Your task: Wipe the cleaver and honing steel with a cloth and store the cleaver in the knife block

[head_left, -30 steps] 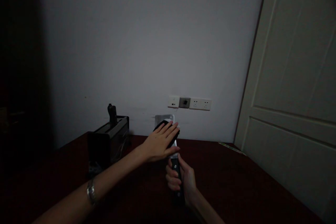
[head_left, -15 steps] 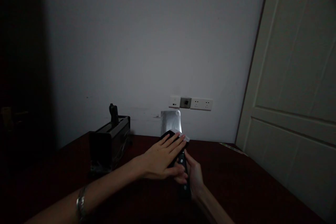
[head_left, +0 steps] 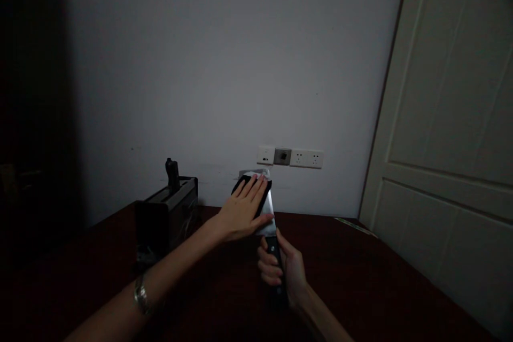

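A cleaver (head_left: 269, 223) stands tilted up over the table with its shiny blade toward the wall. Its black riveted handle is wrapped by the fingers of my right hand (head_left: 292, 270). Laid flat across the blade is my left hand (head_left: 244, 209), fingers stretched and slightly apart, pressing a black cloth (head_left: 266, 194) with a whitish edge against the metal. Much of the blade is hidden behind the cloth and hand; its top edge and lower right side show.
To the left on the dark red table (head_left: 340, 267) stands a dark knife block (head_left: 182, 192) with one black handle (head_left: 172, 175) sticking up. Wall sockets (head_left: 306, 158) are behind the cleaver. A panelled door (head_left: 444, 144) borders the right. The room is dim.
My left hand and the cloth have slid up the blade, from near the handle toward its far end. The handle and my right hand's fingers are now more exposed.
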